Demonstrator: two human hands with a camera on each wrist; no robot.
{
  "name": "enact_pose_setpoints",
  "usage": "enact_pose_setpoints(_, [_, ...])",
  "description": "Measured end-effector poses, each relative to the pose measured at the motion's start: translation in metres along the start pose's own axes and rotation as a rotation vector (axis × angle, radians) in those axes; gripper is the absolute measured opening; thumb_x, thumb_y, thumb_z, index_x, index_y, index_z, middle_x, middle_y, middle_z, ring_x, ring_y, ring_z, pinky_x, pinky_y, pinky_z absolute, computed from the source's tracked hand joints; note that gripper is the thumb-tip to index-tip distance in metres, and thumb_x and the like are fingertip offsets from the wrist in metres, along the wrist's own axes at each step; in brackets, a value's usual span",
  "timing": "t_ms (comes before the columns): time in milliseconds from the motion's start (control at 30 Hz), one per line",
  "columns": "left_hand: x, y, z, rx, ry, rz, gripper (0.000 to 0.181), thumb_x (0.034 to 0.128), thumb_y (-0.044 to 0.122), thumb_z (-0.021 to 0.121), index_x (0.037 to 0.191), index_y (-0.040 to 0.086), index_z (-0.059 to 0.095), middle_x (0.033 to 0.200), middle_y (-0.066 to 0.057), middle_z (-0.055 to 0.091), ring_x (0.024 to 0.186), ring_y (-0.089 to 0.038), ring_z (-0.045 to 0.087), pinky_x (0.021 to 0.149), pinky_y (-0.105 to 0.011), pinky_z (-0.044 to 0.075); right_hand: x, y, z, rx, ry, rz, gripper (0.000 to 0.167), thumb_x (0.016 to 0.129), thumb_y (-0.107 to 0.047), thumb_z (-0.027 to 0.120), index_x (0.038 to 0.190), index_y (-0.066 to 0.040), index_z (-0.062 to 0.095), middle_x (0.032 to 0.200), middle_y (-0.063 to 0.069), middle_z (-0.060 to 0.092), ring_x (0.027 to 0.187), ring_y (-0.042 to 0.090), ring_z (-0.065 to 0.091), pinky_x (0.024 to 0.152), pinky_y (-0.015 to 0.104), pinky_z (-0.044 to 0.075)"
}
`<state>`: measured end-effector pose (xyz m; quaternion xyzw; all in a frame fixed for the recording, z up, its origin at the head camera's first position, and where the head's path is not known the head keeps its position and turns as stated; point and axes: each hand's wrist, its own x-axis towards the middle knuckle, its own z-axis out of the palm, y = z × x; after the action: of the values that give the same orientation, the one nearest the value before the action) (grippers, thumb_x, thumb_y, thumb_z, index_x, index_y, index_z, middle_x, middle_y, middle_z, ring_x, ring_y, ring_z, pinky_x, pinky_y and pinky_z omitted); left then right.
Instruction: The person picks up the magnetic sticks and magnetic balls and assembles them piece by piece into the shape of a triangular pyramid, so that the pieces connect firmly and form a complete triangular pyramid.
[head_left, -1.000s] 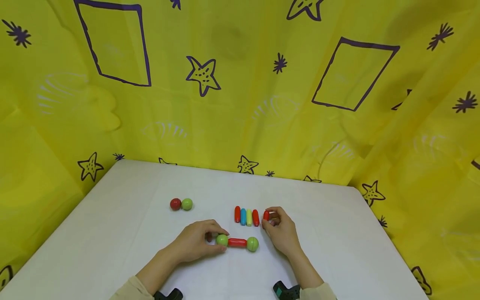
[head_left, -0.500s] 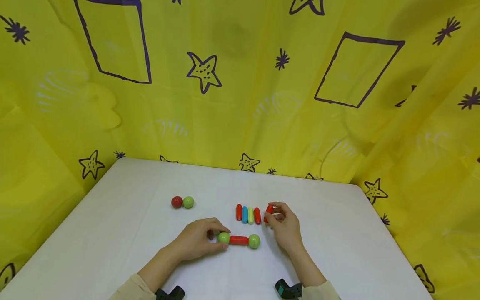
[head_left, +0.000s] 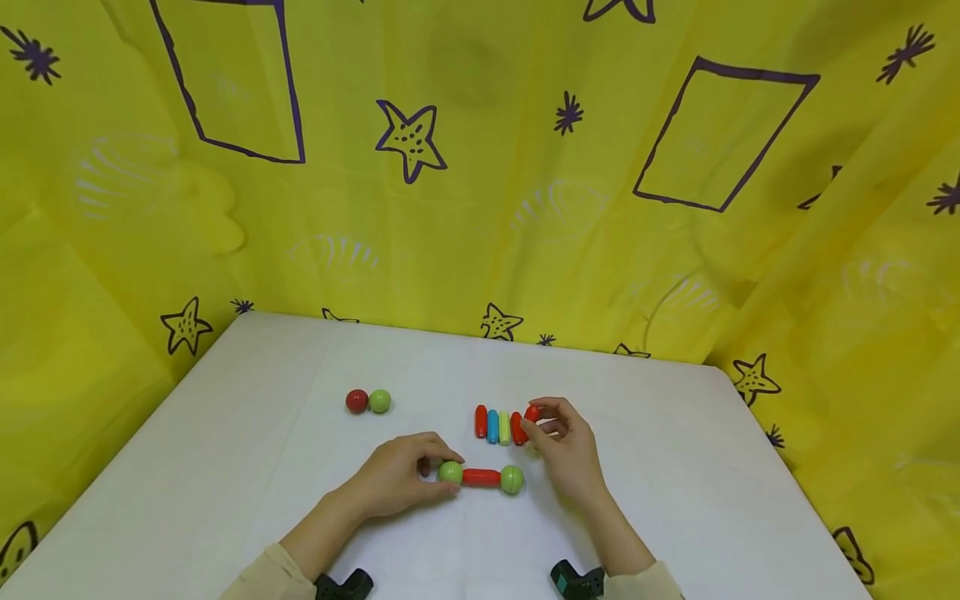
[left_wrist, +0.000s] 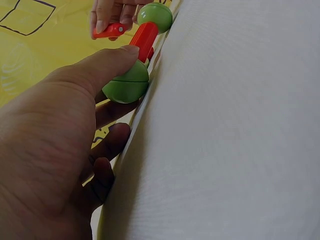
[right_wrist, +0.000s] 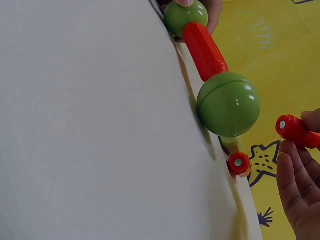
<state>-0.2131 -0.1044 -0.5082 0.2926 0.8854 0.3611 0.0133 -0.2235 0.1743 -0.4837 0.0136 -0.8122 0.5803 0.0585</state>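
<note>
My left hand [head_left: 397, 479] pinches a green ball [head_left: 452, 472] between thumb and fingers. A red stick [head_left: 482, 477] joins it to a second green ball [head_left: 512, 479], which makes a dumbbell shape lying across the table. My right hand [head_left: 570, 446] holds a loose red stick [head_left: 532, 413] by thumb and fingertips, tilted, at the right end of a row of sticks. In the right wrist view this held stick [right_wrist: 297, 131] shows a pale round disc on its end and is apart from the nearer green ball [right_wrist: 229, 105].
Beside the right hand lie a red stick [head_left: 481, 422], a blue stick [head_left: 492, 426], a yellow stick [head_left: 505, 428] and another red stick [head_left: 518, 428]. Farther left, a red ball [head_left: 357, 401] touches a green ball [head_left: 380, 401]. A yellow patterned curtain [head_left: 480, 208] surrounds the white table [head_left: 247, 433].
The right hand has lifted and tilted its red stick, then brought it left, closer to the row. The left hand keeps its grip on the green ball. The head view has shifted slightly.
</note>
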Motion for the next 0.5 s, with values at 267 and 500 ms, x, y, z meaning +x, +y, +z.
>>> enact_pose_setpoints(267, [0.001, 0.001, 0.0, 0.008, -0.003, 0.006, 0.029, 0.0883, 0.045, 0.081, 0.114, 0.032, 0.077, 0.095, 0.026, 0.063, 0.082, -0.003, 0.054, 0.071, -0.02, 0.045, -0.003, -0.009, 0.004, 0.049, -0.052, -0.053, 0.033, 0.093, -0.01, 0.077, 0.123, -0.005, 0.063, 0.112, 0.012, 0.067, 0.085, 0.017, 0.068, 0.074, 0.023, 0.059])
enact_pose_setpoints(500, [0.002, 0.001, 0.001, 0.001, -0.016, -0.009, 0.03, 0.0878, 0.044, 0.081, 0.115, 0.033, 0.077, 0.097, 0.026, 0.063, 0.083, -0.004, 0.055, 0.072, -0.02, 0.045, -0.012, -0.021, 0.009, 0.024, -0.102, -0.057, 0.031, 0.09, -0.012, 0.08, 0.118, -0.011, 0.064, 0.11, 0.009, 0.069, 0.086, 0.019, 0.07, 0.077, 0.02, 0.057])
